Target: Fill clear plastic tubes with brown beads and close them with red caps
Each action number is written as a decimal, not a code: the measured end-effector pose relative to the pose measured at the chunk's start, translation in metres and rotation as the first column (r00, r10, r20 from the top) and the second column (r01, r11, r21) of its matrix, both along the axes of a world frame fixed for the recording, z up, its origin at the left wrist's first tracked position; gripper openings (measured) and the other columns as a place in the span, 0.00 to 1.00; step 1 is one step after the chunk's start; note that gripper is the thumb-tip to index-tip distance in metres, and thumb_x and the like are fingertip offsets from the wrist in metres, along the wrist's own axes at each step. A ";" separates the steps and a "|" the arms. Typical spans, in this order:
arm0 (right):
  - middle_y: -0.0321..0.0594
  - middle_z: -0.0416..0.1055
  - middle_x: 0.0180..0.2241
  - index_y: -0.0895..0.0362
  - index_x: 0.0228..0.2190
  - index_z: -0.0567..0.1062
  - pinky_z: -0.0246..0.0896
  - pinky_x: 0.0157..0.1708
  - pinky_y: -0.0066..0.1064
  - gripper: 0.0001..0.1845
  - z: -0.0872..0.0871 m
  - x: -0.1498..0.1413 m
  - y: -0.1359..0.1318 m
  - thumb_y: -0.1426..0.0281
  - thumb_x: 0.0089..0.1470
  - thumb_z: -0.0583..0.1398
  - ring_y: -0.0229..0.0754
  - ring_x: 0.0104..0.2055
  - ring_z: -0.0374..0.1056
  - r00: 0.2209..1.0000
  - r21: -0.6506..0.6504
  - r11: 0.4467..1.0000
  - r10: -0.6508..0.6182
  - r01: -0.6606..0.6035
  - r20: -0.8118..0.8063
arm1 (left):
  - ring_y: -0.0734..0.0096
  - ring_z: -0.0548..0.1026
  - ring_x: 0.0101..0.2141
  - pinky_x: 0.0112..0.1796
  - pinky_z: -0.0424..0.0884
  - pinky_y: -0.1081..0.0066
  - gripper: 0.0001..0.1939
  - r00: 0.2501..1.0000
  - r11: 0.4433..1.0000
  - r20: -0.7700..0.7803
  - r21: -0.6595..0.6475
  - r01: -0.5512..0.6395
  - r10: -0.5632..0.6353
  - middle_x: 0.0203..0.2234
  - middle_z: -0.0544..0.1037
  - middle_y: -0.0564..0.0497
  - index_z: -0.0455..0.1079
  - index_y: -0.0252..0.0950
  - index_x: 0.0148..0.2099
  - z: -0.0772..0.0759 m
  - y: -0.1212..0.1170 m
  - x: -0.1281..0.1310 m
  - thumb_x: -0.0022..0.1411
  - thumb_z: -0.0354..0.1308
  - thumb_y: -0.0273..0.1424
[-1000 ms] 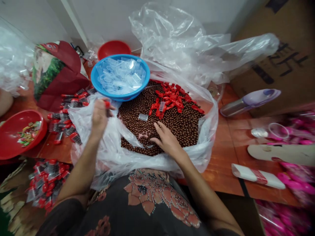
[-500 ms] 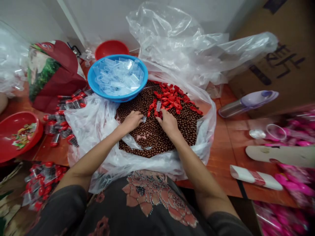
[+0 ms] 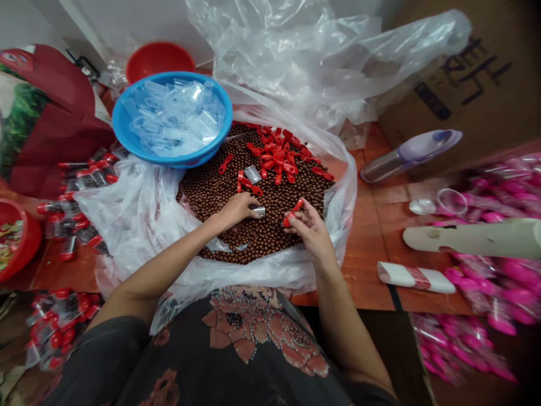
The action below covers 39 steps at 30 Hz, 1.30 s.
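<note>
My left hand (image 3: 239, 210) is closed on a small clear plastic tube (image 3: 259, 212), just above a heap of round brown balls (image 3: 270, 242). In my right hand (image 3: 311, 228), thumb and fingers pinch a red plastic cap (image 3: 292, 214), over the right part of the heap. The balls lie in a spread white plastic bag (image 3: 253, 276). A loose clear tube (image 3: 253, 174) rests on them beside a few red caps. Behind it lies a pile of more red caps (image 3: 281, 155).
A blue basin (image 3: 169, 159) of clear tubes stands at the back left, a red bowl (image 3: 160, 56) behind it. Filled red-capped tubes (image 3: 87, 180) lie at left. To the right are a purple-and-clear bottle (image 3: 409, 152), a white roll (image 3: 416, 278), pink pieces (image 3: 507, 270) and a cardboard box (image 3: 477, 101).
My right hand has moved right and towards me, now lifting a red cap. A clear tube now lies on the balls. My left hand still holds its tube, and the view has shifted.
</note>
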State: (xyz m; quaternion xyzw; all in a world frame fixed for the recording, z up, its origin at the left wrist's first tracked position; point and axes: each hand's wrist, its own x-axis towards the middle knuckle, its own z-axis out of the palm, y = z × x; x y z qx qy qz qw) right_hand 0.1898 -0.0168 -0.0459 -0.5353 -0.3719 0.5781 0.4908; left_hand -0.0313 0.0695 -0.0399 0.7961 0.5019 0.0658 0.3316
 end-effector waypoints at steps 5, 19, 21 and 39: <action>0.37 0.73 0.40 0.46 0.60 0.59 0.74 0.33 0.31 0.38 -0.001 0.016 -0.012 0.61 0.50 0.64 0.38 0.36 0.73 0.999 0.027 0.998 -0.048 0.048 0.007 | 0.61 0.72 0.39 0.43 0.66 0.66 0.18 0.996 1.000 0.090 0.000 0.012 -0.012 0.34 0.76 0.49 0.78 0.39 0.45 -0.009 0.001 0.036 0.49 0.69 0.32; 0.36 0.76 0.39 0.49 0.47 0.74 0.72 0.31 0.31 0.21 -0.010 0.018 -0.014 0.56 0.53 0.62 0.36 0.32 0.72 0.996 0.002 0.996 -0.089 0.089 0.001 | 0.75 0.72 0.30 0.37 0.71 0.70 0.14 0.715 0.789 0.498 -0.601 -0.124 0.491 0.28 0.76 0.53 0.74 0.30 0.37 -0.003 -0.018 0.043 0.45 0.69 0.25; 0.37 0.76 0.40 0.50 0.48 0.74 0.73 0.36 0.34 0.22 -0.011 0.016 -0.012 0.56 0.52 0.63 0.37 0.35 0.73 0.996 0.025 0.996 -0.082 0.082 0.018 | 0.76 0.73 0.30 0.34 0.72 0.71 0.16 0.638 0.701 0.500 -0.708 -0.088 0.586 0.29 0.76 0.53 0.72 0.31 0.38 0.003 -0.024 0.039 0.45 0.70 0.26; 0.37 0.76 0.41 0.48 0.42 0.80 0.67 0.50 0.40 0.14 0.037 -0.028 -0.011 0.63 0.52 0.65 0.41 0.44 0.72 0.937 0.300 0.950 -0.024 -0.088 0.349 | 0.69 0.75 0.37 0.41 0.73 0.65 0.16 0.588 0.879 0.671 -0.450 -0.159 0.451 0.39 0.78 0.47 0.78 0.34 0.44 0.027 -0.076 0.015 0.52 0.66 0.31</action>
